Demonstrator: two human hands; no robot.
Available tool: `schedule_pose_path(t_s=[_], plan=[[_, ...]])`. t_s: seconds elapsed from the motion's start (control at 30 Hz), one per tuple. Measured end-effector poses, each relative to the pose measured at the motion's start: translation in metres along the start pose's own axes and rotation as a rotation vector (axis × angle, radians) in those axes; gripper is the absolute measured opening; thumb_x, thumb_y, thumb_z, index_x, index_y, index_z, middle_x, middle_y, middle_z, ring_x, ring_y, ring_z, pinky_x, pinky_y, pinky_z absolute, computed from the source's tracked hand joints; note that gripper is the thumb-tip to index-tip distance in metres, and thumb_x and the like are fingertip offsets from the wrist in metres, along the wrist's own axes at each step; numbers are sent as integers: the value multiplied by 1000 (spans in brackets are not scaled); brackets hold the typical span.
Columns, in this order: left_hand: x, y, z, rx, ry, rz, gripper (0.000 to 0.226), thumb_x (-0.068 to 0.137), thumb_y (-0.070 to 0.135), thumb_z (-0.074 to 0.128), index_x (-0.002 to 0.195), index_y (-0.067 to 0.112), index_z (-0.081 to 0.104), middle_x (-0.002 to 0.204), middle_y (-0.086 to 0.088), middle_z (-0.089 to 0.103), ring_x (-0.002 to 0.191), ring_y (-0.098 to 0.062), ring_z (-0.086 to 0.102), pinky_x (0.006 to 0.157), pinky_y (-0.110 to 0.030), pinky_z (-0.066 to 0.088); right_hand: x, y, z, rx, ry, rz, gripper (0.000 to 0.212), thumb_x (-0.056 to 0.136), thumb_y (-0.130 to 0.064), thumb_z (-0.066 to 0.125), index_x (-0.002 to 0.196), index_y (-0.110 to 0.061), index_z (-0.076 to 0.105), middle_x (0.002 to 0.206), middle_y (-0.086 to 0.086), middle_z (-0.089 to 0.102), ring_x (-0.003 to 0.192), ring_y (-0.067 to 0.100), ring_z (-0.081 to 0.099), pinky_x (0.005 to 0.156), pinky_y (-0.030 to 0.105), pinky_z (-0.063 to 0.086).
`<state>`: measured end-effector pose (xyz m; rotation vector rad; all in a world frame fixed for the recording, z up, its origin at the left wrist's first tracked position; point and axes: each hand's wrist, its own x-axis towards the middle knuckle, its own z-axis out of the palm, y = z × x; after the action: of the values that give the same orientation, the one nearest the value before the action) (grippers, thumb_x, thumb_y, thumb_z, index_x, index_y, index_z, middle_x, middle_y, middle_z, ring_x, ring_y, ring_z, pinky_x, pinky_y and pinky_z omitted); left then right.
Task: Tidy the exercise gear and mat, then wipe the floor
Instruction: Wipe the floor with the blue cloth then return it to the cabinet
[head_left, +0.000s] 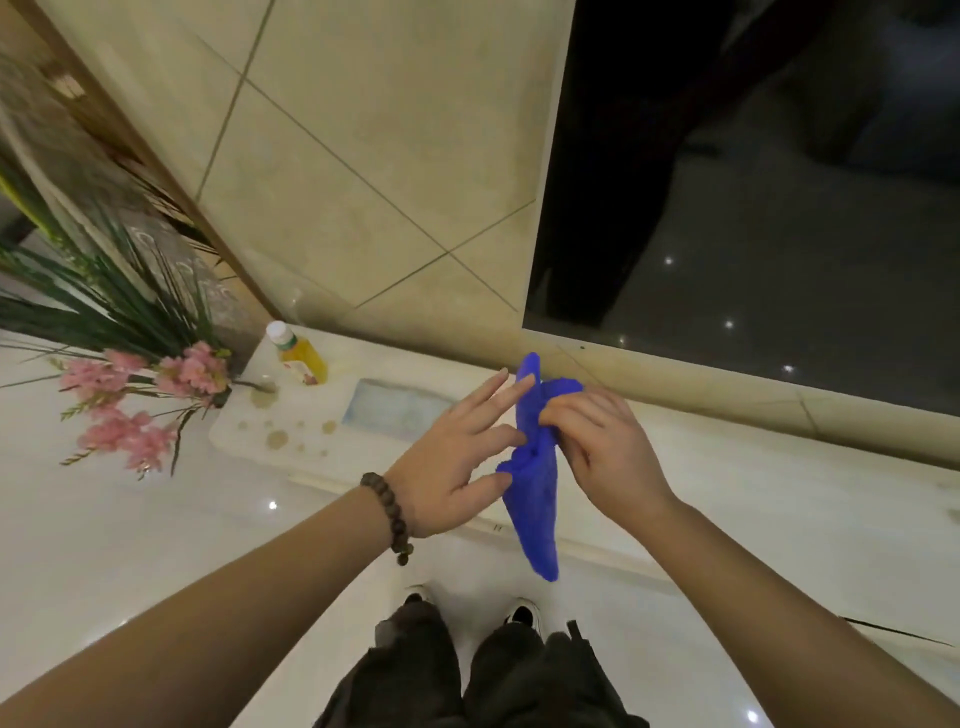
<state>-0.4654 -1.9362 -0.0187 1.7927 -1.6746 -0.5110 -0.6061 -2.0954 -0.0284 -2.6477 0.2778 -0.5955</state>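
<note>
- Cloth (532, 499), blue, hangs bunched between your hands above the white ledge (727, 467); your right hand (597, 447) pinches its middle
- your left hand (452, 457) only touches it, fingers straight
- loosen that pinch and it may drop; spills (275, 439) near the bottle (298, 358) could soil it

Bright blue cloth (535, 499) — bunched, hanging lengthwise, held up between both hands above the pale floor

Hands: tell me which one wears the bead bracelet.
The left hand has the dark bead bracelet round its wrist, fingers spread against the blue cloth. The right hand has a bare wrist and pinches the cloth.
</note>
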Motion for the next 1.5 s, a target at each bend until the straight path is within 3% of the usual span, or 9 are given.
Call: schedule_pose_path(t_s=[0.37,0.5,0.6,0.83,0.93,1.07,1.23,1.37,1.5], plan=[[18,-32,-17,284,-73,279,31,79,1,51,106,15,56,112,-6,60,123,-24,49,117,-49,22,-4,-24,-2,68,130,243,16,88,-7,58,97,-17,67,99,-6,68,101,10,54,90,20,39],[14,-37,-13,211,49,171,17,88,15,42,103,17,48,94,-9,58,73,-26,58,67,-39,54,-7,-13,-22,26,41,251,19,87,-17,43,96,-14,60,100,-1,65,103,15,52,101,26,35],[8,-50,-18,230,78,13,33,91,24,41,123,23,45,106,-9,62,76,-29,63,63,-35,53,-11,2,-38,-50,-99,332,15,90,-15,42,100,-13,54,106,6,64,111,16,49,114,26,15],[16,-126,-10,545,-79,90,32,87,42,43,90,13,57,78,-4,59,54,-24,58,42,-31,47,-30,58,-24,-193,-413,537,26,99,-26,44,122,-19,55,114,0,62,99,23,56,81,31,43],[34,-164,22,609,-163,106,18,81,26,60,87,15,47,73,-5,58,58,-26,57,45,-30,46,-34,107,11,-228,-615,482,25,96,-31,50,115,-18,60,106,1,60,95,23,58,80,32,45],[58,-216,81,732,-180,-35,29,68,3,72,94,11,62,80,-6,66,74,-27,61,81,-37,33,-46,176,68,-365,-483,373,26,69,-2,75,90,-8,61,89,10,61,78,34,60,68,36,44],[44,-266,167,643,-268,-161,45,86,-1,41,129,7,52,139,-13,53,131,-27,48,115,-42,18,-106,217,159,-401,-240,455,37,68,12,65,103,0,59,116,23,64,108,34,54,99,45,40],[15,-287,229,651,-719,-370,75,96,48,35,153,22,-6,161,-3,-8,148,-23,-10,117,-55,-5,-169,234,230,-409,-677,593,40,79,-38,53,112,-17,59,134,15,56,128,33,49,100,59,37],[7,-301,269,569,-465,-396,79,89,61,17,153,21,-8,161,-2,-11,147,-22,-16,119,-50,-2,-172,229,258,-389,-518,697,56,88,-54,32,130,-23,52,151,12,35,143,31,26,110,56,20]])
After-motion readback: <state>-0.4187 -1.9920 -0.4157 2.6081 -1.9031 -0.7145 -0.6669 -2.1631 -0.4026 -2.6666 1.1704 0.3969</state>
